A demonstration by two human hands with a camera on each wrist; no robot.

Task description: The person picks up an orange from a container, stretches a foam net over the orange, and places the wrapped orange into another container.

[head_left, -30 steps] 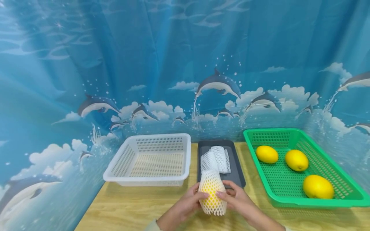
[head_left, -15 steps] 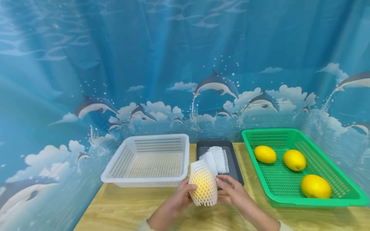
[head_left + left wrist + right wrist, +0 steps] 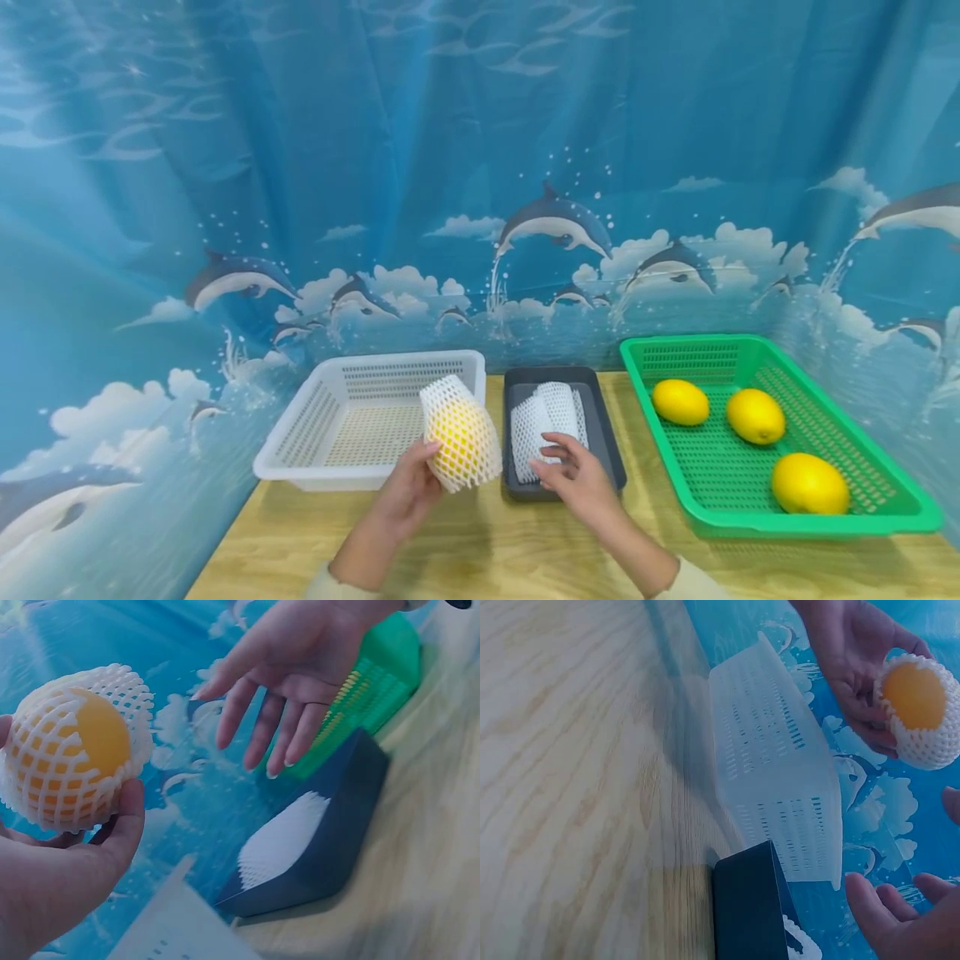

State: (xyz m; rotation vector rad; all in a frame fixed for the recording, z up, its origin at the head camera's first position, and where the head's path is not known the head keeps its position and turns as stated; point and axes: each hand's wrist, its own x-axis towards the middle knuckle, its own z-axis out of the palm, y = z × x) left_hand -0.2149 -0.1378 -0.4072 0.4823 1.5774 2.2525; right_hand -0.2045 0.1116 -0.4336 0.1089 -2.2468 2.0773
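A yellow lemon [image 3: 455, 435] wrapped in a white foam net sleeve [image 3: 438, 397] is in my left hand [image 3: 408, 493], held above the table by the front right corner of the white basket [image 3: 300, 475]. The left wrist view shows my thumb and fingers around the netted lemon [image 3: 105, 733], whose yellow skin is bare at one end. My right hand [image 3: 583, 483] hovers over the dark grey tray [image 3: 611, 446], fingers loosely bent, with nothing in it. Several white foam net sleeves [image 3: 551, 417] lie in that tray, partly hidden behind the right fingers.
On the right stands a green basket [image 3: 701, 508] with three lemons [image 3: 756, 417] in it. A wooden table [image 3: 495, 558] bears everything. Behind it hangs a blue curtain [image 3: 420, 150] printed with dolphins.
The left hand has carried the netted lemon left and up, toward the white basket. My right hand has let go of the net and now stays over the tray.
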